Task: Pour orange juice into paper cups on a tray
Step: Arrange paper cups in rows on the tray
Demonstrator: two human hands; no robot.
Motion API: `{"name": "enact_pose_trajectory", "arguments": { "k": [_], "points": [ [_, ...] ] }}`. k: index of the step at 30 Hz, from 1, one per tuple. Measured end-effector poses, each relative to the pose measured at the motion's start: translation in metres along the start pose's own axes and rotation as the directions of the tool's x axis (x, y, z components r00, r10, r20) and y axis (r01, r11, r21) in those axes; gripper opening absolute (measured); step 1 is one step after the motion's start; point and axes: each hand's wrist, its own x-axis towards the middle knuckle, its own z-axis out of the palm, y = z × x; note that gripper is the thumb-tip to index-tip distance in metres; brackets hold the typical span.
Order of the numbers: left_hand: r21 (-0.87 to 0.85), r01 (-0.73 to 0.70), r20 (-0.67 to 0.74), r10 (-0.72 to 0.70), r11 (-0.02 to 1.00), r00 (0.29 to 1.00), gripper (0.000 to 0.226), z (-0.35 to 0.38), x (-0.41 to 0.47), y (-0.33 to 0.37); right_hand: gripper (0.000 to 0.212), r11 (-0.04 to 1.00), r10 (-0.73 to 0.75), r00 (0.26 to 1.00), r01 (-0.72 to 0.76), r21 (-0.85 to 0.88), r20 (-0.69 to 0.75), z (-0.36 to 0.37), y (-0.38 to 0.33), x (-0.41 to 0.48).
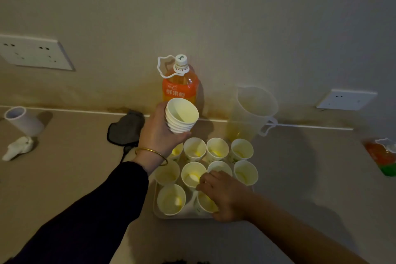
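Dim beige counter [64,178] against stained wall [257,28]. The left hand [159,133] grips stacked cups [182,114]; the right hand [222,196] curls round a cup [206,202] on the tray [158,213].

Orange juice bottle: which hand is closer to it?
Left. The left hand holds a stack of cups just in front of the bottle; the right hand grips a cup at the tray's near edge.

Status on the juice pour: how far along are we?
Done: about ten cups stand on the tray. In hand: left hand holds a cup stack; right hand grips a front-row cup. Left: bottle is capped; juice in cups unclear.
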Motion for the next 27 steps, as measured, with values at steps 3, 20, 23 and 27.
{"name": "enact_pose_trajectory", "arguments": {
  "k": [3,20,23,27],
  "points": [
    [-0.002,0.011,0.014,-0.011,1.0,1.0,0.083,-0.004,-0.002,-0.001,0.069,0.992,-0.083,0.996,0.079,-0.094,-0.038,0.016,0.003,0.002],
    [0.016,-0.005,0.051,0.004,1.0,0.999,0.083,-0.001,0.006,-0.003,0.11,0.964,-0.106,0.993,0.091,-0.248,-0.049,0.033,0.006,0.012],
    [0.018,-0.003,0.054,0.002,1.0,0.999,0.082,-0.001,0.008,-0.003,0.108,0.956,-0.131,0.991,0.116,-0.268,-0.038,0.032,0.007,0.011],
    [0.023,-0.005,0.06,0.004,1.0,0.998,0.082,0.001,0.009,-0.002,0.109,0.944,-0.133,0.991,0.118,-0.308,-0.028,0.03,0.008,0.013]
  ]
}}
